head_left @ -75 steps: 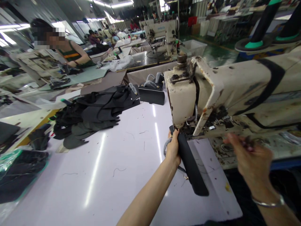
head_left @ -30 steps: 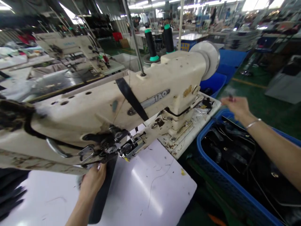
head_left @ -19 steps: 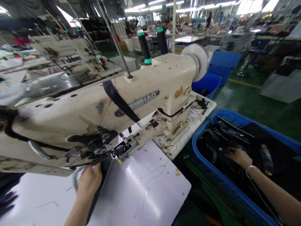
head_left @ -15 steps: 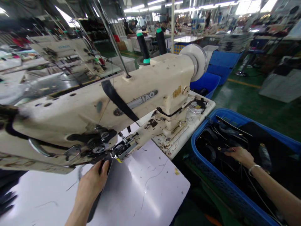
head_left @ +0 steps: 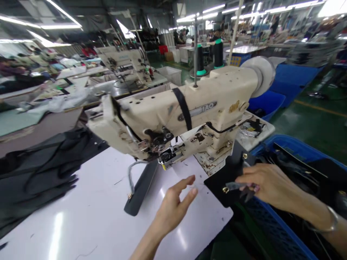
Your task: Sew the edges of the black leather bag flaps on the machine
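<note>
My right hand (head_left: 271, 184) grips a black panel (head_left: 219, 178) by its grey-wrapped handle (head_left: 234, 186), which has gold-coloured metal fittings at its ends. The panel hangs over the table's right edge, partly behind the hand. My left hand (head_left: 173, 206) is open and empty above the white tabletop (head_left: 108, 216), thumb and fingers apart, pointing toward the panel. Left of it lies a dark strip-like piece (head_left: 142, 189) with a grey looped handle (head_left: 131, 177), its far end under the head of the cream sewing machine (head_left: 206, 108).
A blue basket (head_left: 292, 142) of black pieces stands at the right, partly under my right arm. Dark pieces (head_left: 40, 169) are piled on the left. Black thread cones (head_left: 218, 54) rise behind the machine. Another sewing machine (head_left: 127, 65) and blue bins (head_left: 292, 77) stand farther off.
My right hand has lifted the black panel out of the basket and brought it left to the table. My left hand has let go of the dark piece and moved right. The view has swung left.
</note>
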Available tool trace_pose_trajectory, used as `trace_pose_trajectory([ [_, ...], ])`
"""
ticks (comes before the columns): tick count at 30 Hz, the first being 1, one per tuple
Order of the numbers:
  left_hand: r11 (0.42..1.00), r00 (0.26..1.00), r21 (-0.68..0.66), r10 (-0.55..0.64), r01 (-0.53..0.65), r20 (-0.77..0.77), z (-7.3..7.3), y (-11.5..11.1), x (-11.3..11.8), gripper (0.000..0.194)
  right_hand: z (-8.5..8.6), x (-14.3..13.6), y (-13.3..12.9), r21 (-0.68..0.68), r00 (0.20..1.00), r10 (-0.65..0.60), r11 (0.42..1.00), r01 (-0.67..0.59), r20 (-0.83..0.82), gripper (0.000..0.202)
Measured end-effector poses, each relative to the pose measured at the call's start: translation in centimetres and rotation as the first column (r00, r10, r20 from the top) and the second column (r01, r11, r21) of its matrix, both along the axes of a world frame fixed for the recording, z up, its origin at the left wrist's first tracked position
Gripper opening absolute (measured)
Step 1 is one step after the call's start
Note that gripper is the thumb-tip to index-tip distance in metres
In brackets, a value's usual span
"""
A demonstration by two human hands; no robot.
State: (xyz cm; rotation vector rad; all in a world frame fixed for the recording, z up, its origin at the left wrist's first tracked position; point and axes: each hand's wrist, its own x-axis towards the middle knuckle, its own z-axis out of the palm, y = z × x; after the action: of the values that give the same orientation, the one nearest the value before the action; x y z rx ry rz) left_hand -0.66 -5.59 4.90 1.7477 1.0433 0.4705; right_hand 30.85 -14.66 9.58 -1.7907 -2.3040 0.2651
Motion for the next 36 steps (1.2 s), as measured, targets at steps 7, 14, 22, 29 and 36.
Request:
trace_pose_trajectory([
  [7,0.935,0.985,-0.346,-0.023,0.082,0.169,-2.2,-1.8,-2.6,0.028,-0.9,-12.2,2.7,0.131,0.888,0.447,0.892,-0.432,-0.108,0.02],
  [14,0.778,0.894,-0.609,0.371,-0.152,0.251,-2.8,-4.2,-12.6,0.03,-3.9,-17.0,3.7,0.339,0.695,0.33,0.932,-0.131,-0.639,0.031],
  [22,0.482,0.339,-0.634,0.876,-0.605,0.343,-3.7,-2.1,-13.9,0.049,-8.4,-20.9,5.6,-0.423,0.433,-0.301,0.879,-0.219,-0.849,0.035],
  [29,0.54,0.295,-0.612,0.837,-0.578,0.46,-4.2,4.0,-9.2,0.053,-9.1,-21.8,8.7,-0.495,0.357,-0.453,0.868,-0.032,-0.817,0.048],
  [36,0.569,0.36,-0.616,0.822,-0.545,0.44,-4.7,7.0,-8.5,0.05,-9.0,-21.5,11.2,-0.568,0.237,-0.565,0.821,0.065,-0.79,0.05],
])
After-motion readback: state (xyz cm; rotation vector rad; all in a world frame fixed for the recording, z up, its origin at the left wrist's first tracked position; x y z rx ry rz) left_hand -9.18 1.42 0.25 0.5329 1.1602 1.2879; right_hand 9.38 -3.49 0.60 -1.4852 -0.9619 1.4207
